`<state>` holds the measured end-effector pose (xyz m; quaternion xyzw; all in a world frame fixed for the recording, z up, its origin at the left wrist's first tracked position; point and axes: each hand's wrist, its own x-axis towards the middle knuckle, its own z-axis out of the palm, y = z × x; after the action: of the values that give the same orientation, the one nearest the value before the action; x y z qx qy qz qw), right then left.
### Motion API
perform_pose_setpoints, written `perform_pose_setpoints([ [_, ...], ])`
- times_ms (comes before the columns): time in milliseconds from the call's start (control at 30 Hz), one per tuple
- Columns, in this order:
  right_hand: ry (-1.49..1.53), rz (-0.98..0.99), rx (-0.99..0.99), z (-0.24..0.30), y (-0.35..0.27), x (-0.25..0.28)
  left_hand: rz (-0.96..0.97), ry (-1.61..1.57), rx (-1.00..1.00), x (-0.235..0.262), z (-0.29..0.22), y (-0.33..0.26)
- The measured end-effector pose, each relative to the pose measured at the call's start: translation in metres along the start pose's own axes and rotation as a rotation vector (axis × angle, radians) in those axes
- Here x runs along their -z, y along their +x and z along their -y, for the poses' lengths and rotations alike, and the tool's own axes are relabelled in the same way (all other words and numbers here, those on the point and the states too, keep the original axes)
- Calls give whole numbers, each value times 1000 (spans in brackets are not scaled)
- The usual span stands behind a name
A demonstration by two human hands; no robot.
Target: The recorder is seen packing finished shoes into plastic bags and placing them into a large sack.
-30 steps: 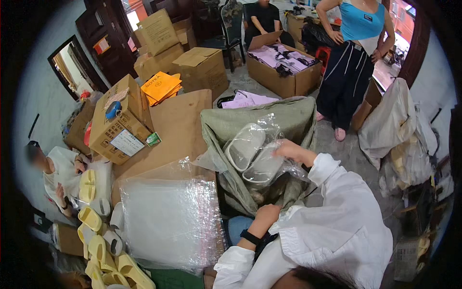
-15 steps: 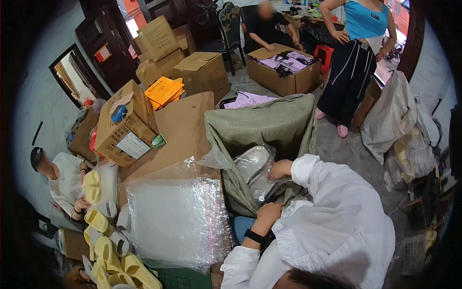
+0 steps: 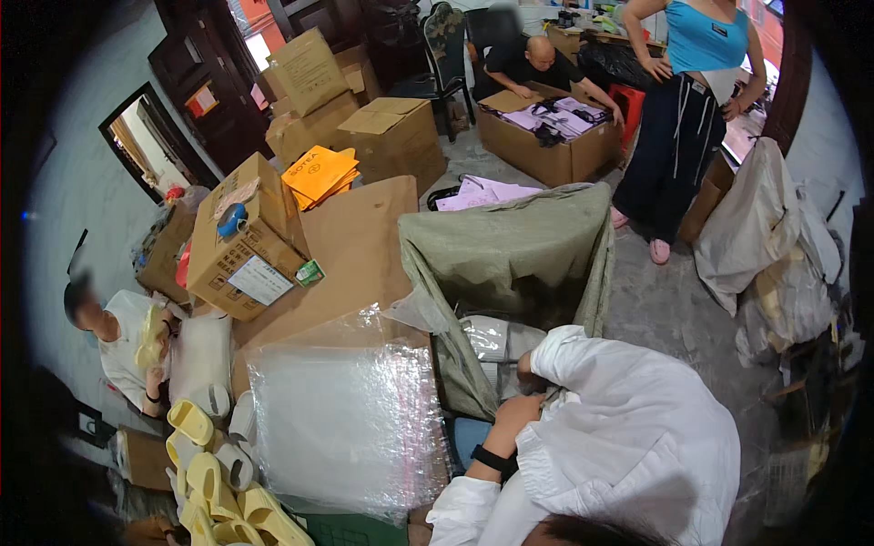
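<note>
A large olive-green woven sack (image 3: 505,241) stands with its mouth open in front of me. Inside lie pale slippers in clear plastic bags (image 3: 487,338). Reaching down into the sack beside them is my right hand (image 3: 526,366); the white sleeve and sack edge hide most of it, fingers included. My left hand (image 3: 517,414), with a black band at the wrist, is curled at the sack's near rim, closed on its fabric as far as shows. To the left of the sack lies a stack of clear plastic bags (image 3: 341,419).
Yellow and pale slippers (image 3: 209,482) are heaped at the lower left; a seated co-worker (image 3: 127,332) handles a yellow one. Cardboard boxes (image 3: 246,246) and orange packets (image 3: 319,173) stand beyond the bags. Another co-worker (image 3: 546,68) leans over a filled box. Someone in blue stands far right.
My right hand has gone lower into the sack; the bagged slipper beside it is down there too. The far co-worker has bent forward over the box. The view has shifted slightly.
</note>
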<state>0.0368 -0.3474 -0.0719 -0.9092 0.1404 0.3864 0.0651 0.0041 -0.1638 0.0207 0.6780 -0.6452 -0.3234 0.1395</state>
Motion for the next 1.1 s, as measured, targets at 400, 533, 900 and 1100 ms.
perform_pose_setpoints([
  [400,347,133,287,3,10,-25,65,73,61,12,-6,-9],
  [533,290,64,377,-2,85,-55,-5,37,-16,13,-5,-14],
  [900,101,137,437,50,35,-1,-32,60,70,-1,15,-28],
  [1100,245,-147,222,11,14,15,47,77,21,13,-12,-9],
])
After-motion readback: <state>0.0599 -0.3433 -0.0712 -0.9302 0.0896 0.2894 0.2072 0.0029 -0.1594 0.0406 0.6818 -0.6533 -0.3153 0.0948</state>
